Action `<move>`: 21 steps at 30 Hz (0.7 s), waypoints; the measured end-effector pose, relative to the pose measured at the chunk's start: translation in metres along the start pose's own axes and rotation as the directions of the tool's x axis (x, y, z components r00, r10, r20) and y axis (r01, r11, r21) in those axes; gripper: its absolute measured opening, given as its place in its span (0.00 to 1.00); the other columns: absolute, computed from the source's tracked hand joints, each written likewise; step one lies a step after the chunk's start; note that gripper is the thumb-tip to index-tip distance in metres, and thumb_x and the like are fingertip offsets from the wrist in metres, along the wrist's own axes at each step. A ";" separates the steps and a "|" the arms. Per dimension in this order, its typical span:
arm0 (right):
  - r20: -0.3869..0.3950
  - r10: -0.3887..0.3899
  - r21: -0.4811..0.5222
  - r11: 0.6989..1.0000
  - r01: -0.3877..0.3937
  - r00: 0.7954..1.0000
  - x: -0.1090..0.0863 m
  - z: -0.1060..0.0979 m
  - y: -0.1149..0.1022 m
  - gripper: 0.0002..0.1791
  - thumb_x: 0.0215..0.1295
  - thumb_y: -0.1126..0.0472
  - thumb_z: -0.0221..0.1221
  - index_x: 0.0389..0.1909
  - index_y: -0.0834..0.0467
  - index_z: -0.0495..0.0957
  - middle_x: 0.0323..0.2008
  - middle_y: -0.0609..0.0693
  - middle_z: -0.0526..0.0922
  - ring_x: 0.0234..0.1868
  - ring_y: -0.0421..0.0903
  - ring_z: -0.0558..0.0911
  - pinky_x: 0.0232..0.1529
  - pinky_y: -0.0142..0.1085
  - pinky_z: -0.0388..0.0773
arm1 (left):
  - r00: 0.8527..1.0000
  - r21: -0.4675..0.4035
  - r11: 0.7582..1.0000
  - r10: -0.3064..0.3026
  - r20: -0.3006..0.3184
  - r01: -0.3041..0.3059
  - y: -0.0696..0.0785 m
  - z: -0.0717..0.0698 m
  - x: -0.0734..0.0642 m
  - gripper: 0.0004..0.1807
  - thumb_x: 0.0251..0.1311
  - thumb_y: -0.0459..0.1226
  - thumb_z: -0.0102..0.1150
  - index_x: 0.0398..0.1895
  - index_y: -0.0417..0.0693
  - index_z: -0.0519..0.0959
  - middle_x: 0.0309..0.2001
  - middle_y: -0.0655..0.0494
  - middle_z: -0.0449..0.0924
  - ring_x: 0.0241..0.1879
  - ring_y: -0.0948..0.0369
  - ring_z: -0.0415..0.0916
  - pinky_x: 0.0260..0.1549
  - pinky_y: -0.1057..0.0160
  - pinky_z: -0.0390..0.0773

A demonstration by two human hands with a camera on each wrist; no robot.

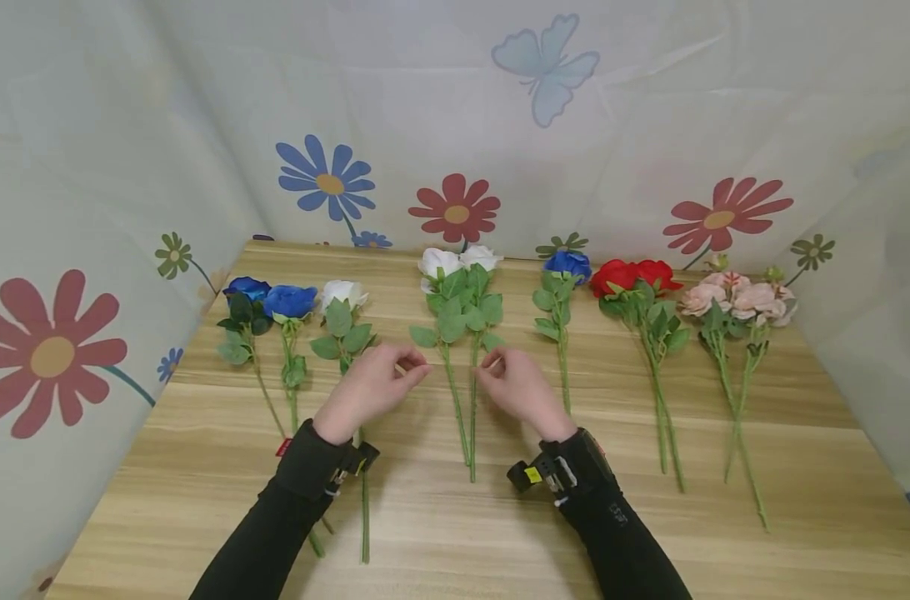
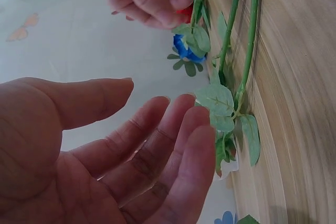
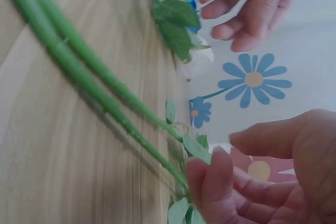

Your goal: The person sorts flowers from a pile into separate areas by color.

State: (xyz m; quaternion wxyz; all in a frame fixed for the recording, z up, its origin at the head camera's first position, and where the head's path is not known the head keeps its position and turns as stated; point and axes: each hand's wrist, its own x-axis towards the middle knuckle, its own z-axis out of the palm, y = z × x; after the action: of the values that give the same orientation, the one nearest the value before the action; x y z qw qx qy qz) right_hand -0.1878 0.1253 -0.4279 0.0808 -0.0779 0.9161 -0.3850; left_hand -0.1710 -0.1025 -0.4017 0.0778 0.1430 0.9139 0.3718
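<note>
Fingers (image 2: pixel 118 145) loosely parted, left hand (image 1: pixel 372 385) and right hand (image 1: pixel 521 387) flank white-rose stems (image 1: pixel 473 425), well inside table edges (image 1: pixel 158 417).

A pale cloth (image 1: pixel 395 92) fills the upper frame, its blue butterfly (image 1: pixel 552 75) top right of centre; a wooden table (image 1: pixel 440 542) spans the bottom.

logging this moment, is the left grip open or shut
Open: the left wrist view shows the left grip with thumb and fingers apart, holding nothing.
</note>
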 end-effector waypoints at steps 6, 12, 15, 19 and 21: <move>-0.010 -0.049 0.227 0.973 0.050 0.999 0.002 0.000 -0.003 0.15 0.72 0.60 0.57 0.52 0.66 0.77 0.41 0.60 0.84 0.34 0.48 0.85 0.38 0.37 0.83 | 0.998 0.050 0.998 -0.022 -0.061 0.025 0.002 0.001 -0.003 0.11 0.71 0.42 0.58 0.46 0.44 0.85 0.43 0.50 0.87 0.40 0.56 0.84 0.42 0.56 0.82; 0.013 -0.040 0.507 0.862 0.028 0.999 0.002 0.005 -0.008 0.19 0.74 0.65 0.53 0.59 0.72 0.72 0.47 0.67 0.82 0.41 0.52 0.87 0.46 0.41 0.87 | 0.992 0.093 0.994 -0.050 -0.116 0.061 -0.002 -0.003 -0.013 0.11 0.71 0.42 0.59 0.45 0.44 0.84 0.41 0.50 0.87 0.35 0.58 0.82 0.37 0.58 0.80; 0.041 -0.042 0.594 0.804 0.010 0.998 0.000 0.007 -0.011 0.19 0.74 0.66 0.52 0.61 0.72 0.70 0.51 0.70 0.80 0.44 0.49 0.86 0.49 0.39 0.86 | 0.990 0.104 0.992 -0.057 -0.129 0.071 -0.007 -0.006 -0.020 0.11 0.72 0.42 0.58 0.46 0.44 0.84 0.41 0.49 0.87 0.31 0.59 0.80 0.34 0.60 0.78; 0.091 -0.061 0.662 0.749 -0.015 0.994 -0.003 0.011 -0.016 0.19 0.74 0.66 0.51 0.62 0.71 0.69 0.55 0.73 0.77 0.47 0.50 0.84 0.50 0.35 0.85 | 0.984 0.128 0.987 -0.081 -0.161 0.102 -0.016 -0.011 -0.031 0.12 0.72 0.40 0.57 0.48 0.42 0.83 0.42 0.46 0.87 0.29 0.59 0.79 0.30 0.60 0.77; 0.111 -0.068 0.674 0.738 -0.025 0.992 -0.004 0.013 -0.020 0.20 0.74 0.66 0.51 0.62 0.71 0.69 0.56 0.73 0.77 0.46 0.49 0.84 0.50 0.35 0.85 | 0.979 0.151 0.982 -0.089 -0.184 0.118 -0.022 -0.015 -0.037 0.12 0.71 0.39 0.57 0.47 0.41 0.83 0.41 0.45 0.87 0.30 0.57 0.80 0.30 0.60 0.78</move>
State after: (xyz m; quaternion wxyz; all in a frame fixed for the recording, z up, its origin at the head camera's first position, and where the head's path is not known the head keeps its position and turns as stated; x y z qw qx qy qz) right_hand -0.1797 0.1035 -0.4223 0.1575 -0.0783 0.7066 -0.6854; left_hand -0.1445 -0.1393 -0.4056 0.0039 0.0676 0.9505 0.3033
